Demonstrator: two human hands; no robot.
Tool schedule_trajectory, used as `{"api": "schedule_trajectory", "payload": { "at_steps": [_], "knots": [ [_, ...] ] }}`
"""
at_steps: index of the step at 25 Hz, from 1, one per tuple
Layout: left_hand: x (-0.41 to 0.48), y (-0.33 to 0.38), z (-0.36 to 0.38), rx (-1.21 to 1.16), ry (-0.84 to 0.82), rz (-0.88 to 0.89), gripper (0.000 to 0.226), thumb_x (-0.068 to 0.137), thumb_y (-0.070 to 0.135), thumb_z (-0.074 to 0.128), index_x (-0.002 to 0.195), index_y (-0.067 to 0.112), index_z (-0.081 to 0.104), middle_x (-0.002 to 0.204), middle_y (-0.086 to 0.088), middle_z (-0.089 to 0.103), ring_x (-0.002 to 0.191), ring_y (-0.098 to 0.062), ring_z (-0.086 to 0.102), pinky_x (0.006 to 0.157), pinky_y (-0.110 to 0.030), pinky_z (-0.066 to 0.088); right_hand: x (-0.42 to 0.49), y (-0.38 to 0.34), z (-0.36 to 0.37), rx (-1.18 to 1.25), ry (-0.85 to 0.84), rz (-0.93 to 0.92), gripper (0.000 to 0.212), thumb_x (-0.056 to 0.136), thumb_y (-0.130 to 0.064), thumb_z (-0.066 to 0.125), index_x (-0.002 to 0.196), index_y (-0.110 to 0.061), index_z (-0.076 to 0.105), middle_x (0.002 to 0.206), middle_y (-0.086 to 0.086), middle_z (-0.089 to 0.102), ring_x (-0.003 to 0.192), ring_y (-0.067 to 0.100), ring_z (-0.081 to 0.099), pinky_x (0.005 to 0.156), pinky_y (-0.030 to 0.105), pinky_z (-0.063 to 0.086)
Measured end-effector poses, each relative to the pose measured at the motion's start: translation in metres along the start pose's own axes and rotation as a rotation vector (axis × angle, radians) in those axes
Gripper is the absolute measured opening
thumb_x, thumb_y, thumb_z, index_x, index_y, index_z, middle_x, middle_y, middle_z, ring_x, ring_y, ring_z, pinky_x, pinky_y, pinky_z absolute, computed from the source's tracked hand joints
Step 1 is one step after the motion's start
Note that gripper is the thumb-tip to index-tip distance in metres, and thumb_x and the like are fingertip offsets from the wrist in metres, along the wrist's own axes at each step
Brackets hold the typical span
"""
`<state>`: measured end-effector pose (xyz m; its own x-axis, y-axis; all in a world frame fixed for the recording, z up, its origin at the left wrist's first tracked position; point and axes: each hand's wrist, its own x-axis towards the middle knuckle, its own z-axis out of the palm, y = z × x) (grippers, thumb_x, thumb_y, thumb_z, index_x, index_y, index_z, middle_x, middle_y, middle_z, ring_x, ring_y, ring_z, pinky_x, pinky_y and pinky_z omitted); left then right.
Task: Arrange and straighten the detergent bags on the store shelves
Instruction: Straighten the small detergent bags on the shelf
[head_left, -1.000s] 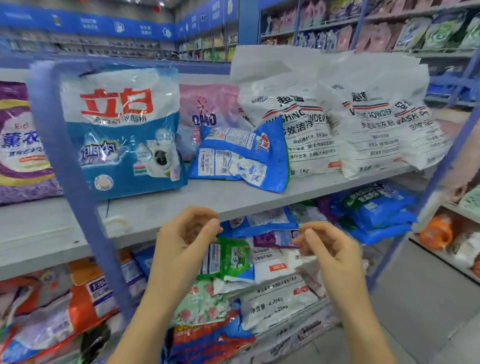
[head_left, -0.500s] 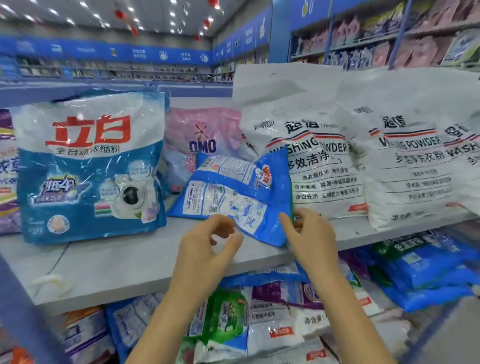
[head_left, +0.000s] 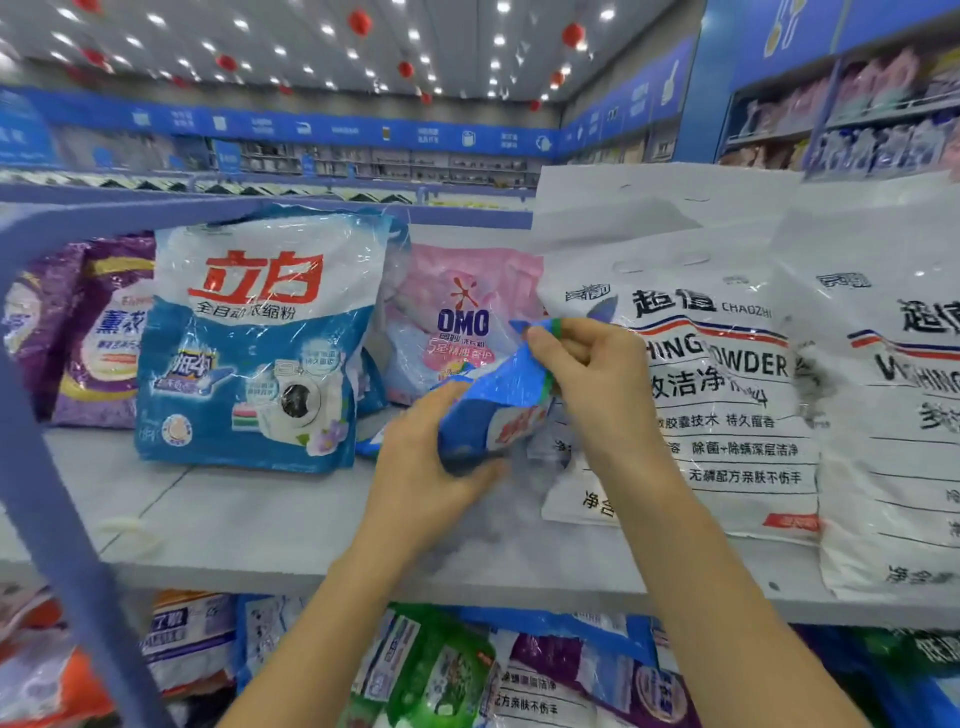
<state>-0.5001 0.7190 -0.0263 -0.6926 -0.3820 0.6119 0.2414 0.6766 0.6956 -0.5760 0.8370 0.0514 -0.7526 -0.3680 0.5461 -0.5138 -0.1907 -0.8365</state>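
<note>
Both hands, the left hand (head_left: 426, 467) and right hand (head_left: 587, 379), grip the small blue bag (head_left: 488, 410) above the shelf (head_left: 260, 519), not stood up yet, while other bags stand tidy

I hold a small blue detergent bag (head_left: 491, 410) in both hands: my left hand (head_left: 431, 467) cups its bottom, my right hand (head_left: 587, 374) pinches its top edge, above the grey shelf (head_left: 249, 519).
</note>
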Motion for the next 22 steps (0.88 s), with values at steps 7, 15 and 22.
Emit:
{"api": "schedule_trajectory", "payload": {
  "at_steps": [7, 15, 22],
  "knots": [
    [0.021, 0.013, -0.021, -0.126, 0.239, -0.099, 0.011, 0.082, 0.018, 0.068, 0.086, 0.021, 0.059, 0.075, 0.008, 0.068, 0.071, 0.0, 0.063, 0.063, -0.018, 0.05, 0.074, -0.045, 0.041, -0.005, -0.115, -0.138, 0.024, 0.09, -0.01, 0.057, 0.07, 0.003, 0.055, 0.06, 0.017, 0.054, 0.053, 0.016, 0.057, 0.049, 0.026, 0.051],
    [0.038, 0.001, -0.027, -0.476, 0.328, -0.452, 0.014, 0.093, 0.029, 0.053, 0.088, 0.019, 0.062, 0.077, 0.002, 0.069, 0.072, -0.015, 0.066, 0.06, -0.027, 0.054, 0.063, 0.016, 0.006, 0.069, -0.097, -0.038, 0.011, 0.093, -0.016, 0.053, 0.089, -0.015, 0.063, 0.081, 0.001, 0.069, 0.073, 0.01, 0.067, 0.066, 0.025, 0.055],
    [0.051, -0.023, -0.052, -0.691, 0.345, -0.646, 0.037, 0.088, 0.052, 0.048, 0.1, 0.02, 0.061, 0.087, -0.008, 0.072, 0.075, -0.027, 0.069, 0.069, -0.044, 0.057, 0.045, 0.07, 0.004, 0.194, -0.288, 0.363, 0.053, 0.081, -0.052, 0.055, 0.123, -0.02, 0.045, 0.117, -0.001, 0.062, 0.103, 0.014, 0.061, 0.088, 0.034, 0.049]
  ]
}}
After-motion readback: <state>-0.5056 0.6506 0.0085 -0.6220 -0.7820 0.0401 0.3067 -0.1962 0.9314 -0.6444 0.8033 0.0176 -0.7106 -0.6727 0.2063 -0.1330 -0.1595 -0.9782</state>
